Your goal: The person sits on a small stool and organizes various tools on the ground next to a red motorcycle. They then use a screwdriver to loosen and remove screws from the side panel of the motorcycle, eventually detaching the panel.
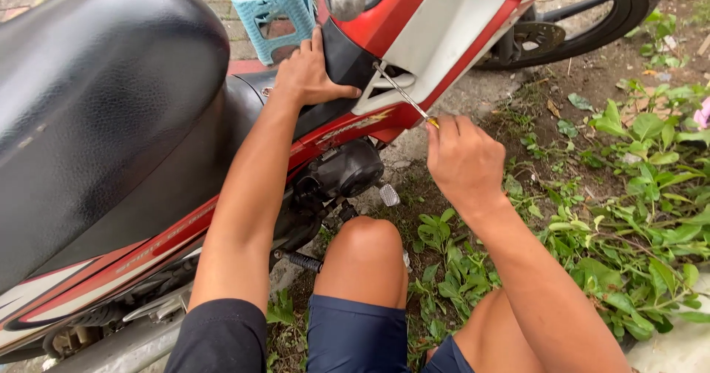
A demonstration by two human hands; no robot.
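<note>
Nearest the camera, below both hands, a bare knee [367, 249] rises from dark blue shorts [353, 334], with low green weeds [629, 195] spreading to the right of it over bare soil. Just above the knee, the right hand [464, 158] is clenched around the handle of a thin screwdriver [403, 92], only a sliver of yellow handle showing past the knuckles (the rest is buried in the fist). From that grip the metal shaft runs up and to the left, its tip meeting the white side panel [451, 29] of a red motorcycle [347, 125] at a point on the panel's lower left edge. Left of the grip and a little higher, the left hand [310, 73] rests flat and unclenched against the black and red bodywork, fingers spread upward and thumb pointing toward the screwdriver tip; it grasps nothing. Below the shaft, between the two forearms, sit the dark engine cover [347, 170] and a small metal foot pedal [389, 194]. Left of the left arm, the broad black seat [96, 99] fills that side of the view. Beyond the left hand, a pale blue plastic stool [274, 11] stands on brick paving, and farther right, past the white panel, a black wheel [592, 18] rests on the dirt.
</note>
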